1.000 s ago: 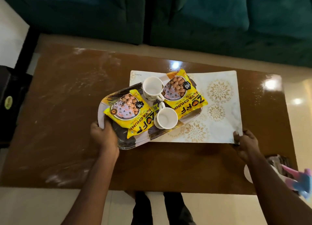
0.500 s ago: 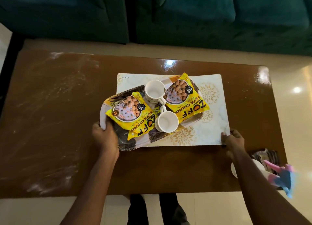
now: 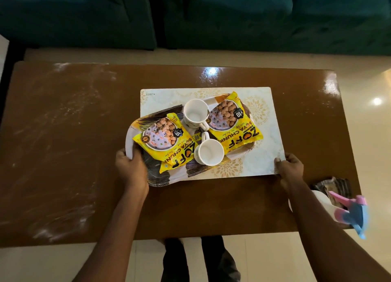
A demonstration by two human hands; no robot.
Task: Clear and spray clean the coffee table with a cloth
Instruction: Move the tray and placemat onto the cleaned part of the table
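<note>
Near centre frame on the counter (image 3: 63, 154), the tray (image 3: 155, 175) is gripped at its left rim by the left hand (image 3: 131, 167), fingers curled, and the placemat (image 3: 264, 150) corner is pinched by the right hand (image 3: 291, 165), apparently so both can be cleared together; the spray bottle (image 3: 349, 214) stands lower right.

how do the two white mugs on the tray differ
On the far mug the handle points toward the person; on the near mug it points away. The far mug shows a dark mark on its side; the near mug shows none. Both are white, upright and look empty, on the tray.
</note>
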